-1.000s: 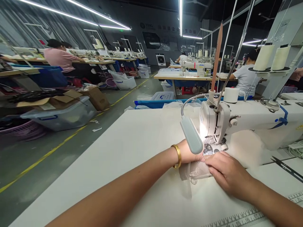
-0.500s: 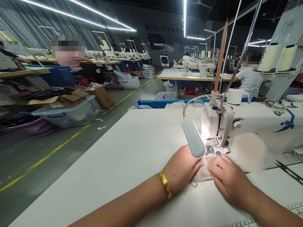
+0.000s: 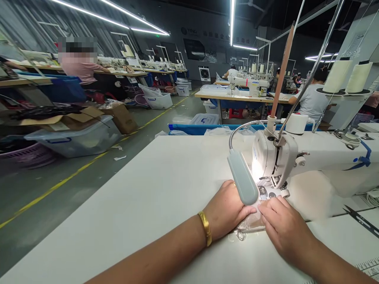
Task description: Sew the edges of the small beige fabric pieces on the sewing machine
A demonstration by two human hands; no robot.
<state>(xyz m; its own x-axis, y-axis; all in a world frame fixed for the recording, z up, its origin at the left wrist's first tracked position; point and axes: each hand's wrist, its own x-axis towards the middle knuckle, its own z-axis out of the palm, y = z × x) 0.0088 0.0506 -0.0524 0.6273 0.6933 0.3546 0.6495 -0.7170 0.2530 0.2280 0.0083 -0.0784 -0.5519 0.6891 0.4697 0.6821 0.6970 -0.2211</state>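
Note:
A small piece of sheer, pale pink fabric [image 3: 251, 224] lies at the front of the white sewing machine [image 3: 268, 157]. My right hand [image 3: 287, 227] pinches the fabric's right edge, fingers curled, just in front of the presser foot area. On the left side, my left hand [image 3: 226, 209], with a gold bangle [image 3: 205, 228] on the wrist, is closed on the same fabric, thumb along its edge. The grey lamp head [image 3: 243, 177] hides some of its fingers. A thin clear loop [image 3: 241, 236] sticks out below the fabric. The needle is hard to make out.
Black thread snips [image 3: 363, 221] lie at the right, above a ruler scale [image 3: 367, 268]. Thread cones [image 3: 337, 77] stand behind the machine. The white table [image 3: 142, 197] stretches left towards an aisle with plastic boxes [image 3: 77, 138]. Co-workers sit at other machines.
The camera view has shifted slightly. My hands stay at the fabric in nearly the same pose, and my left thumb reaches a little further over it.

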